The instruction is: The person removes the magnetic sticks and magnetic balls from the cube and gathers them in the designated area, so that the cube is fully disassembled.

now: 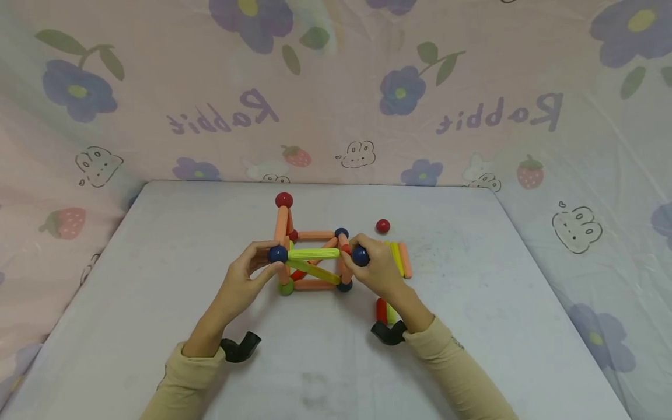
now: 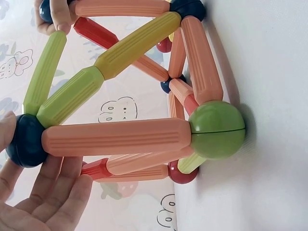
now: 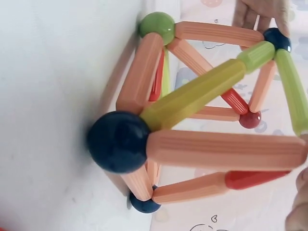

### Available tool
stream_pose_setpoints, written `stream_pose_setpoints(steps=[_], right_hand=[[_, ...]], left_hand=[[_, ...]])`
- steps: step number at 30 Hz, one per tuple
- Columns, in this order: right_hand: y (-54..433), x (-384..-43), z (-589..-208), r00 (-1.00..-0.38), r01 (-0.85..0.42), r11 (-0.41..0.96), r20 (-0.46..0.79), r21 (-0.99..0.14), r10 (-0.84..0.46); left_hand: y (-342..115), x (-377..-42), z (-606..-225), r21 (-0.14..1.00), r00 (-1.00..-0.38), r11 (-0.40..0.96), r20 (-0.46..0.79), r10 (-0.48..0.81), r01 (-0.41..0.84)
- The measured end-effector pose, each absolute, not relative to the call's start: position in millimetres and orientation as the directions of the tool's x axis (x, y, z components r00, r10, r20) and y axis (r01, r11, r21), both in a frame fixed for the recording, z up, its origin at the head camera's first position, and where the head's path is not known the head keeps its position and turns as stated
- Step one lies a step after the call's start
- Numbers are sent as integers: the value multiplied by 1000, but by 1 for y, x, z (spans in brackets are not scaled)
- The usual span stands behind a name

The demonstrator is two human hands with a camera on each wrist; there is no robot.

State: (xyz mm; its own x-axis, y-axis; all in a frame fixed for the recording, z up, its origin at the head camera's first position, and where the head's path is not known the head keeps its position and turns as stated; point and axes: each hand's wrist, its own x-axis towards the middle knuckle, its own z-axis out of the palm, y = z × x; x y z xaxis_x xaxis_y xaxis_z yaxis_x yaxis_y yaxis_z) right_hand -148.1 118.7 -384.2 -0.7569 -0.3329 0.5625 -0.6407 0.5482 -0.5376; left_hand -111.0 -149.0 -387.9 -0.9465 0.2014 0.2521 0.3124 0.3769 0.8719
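Observation:
A frame of magnetic rods and balls (image 1: 315, 285) stands on the table between the hands. At its near upper left corner, the left hand (image 1: 242, 286) pinches a dark blue ball (image 2: 26, 140) between thumb and fingers. An upright orange rod (image 2: 115, 137) runs from that ball down to a green ball (image 2: 217, 129). The right hand (image 1: 379, 269) grips another dark blue ball (image 1: 360, 256) at the upper right. Between the two held balls lies a yellow-green rod (image 1: 314, 254), its right end at the right fingertips. A yellow and green diagonal (image 3: 195, 94) crosses the near side.
Right of the frame, a loose red ball (image 1: 383, 226) lies behind yellow and orange rods (image 1: 405, 260). A red rod (image 1: 381, 311) and a yellow-green rod (image 1: 391, 314) lie nearer, partly behind the right wrist's black mount (image 1: 388, 333). A printed curtain (image 1: 336, 116) surrounds the white table (image 1: 315, 373).

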Motion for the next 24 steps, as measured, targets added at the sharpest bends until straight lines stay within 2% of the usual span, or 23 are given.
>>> stream_pose_setpoints(steps=[6, 10, 14, 19, 24], right_hand=[[136, -152, -385, -858, -514, 471, 443, -717, -261], [151, -157, -382, -919, -380, 441, 277, -813, -280], [167, -167, -383, -939, -244, 413, 107, -877, -326], [191, -186, -391, -940, -96, 377, -41, -921, -339], [211, -205, -401, -954, -97, 400, -29, -911, -298]], left_hand=[[-149, -111, -388, 866, -942, 379, 263, 207, 325], [-150, -111, -387, 872, -944, 372, 257, 206, 318], [-151, -111, -387, 875, -945, 368, 256, 203, 316], [-150, -110, -387, 874, -946, 370, 255, 200, 314], [-151, -110, -387, 876, -949, 373, 248, 197, 306]])
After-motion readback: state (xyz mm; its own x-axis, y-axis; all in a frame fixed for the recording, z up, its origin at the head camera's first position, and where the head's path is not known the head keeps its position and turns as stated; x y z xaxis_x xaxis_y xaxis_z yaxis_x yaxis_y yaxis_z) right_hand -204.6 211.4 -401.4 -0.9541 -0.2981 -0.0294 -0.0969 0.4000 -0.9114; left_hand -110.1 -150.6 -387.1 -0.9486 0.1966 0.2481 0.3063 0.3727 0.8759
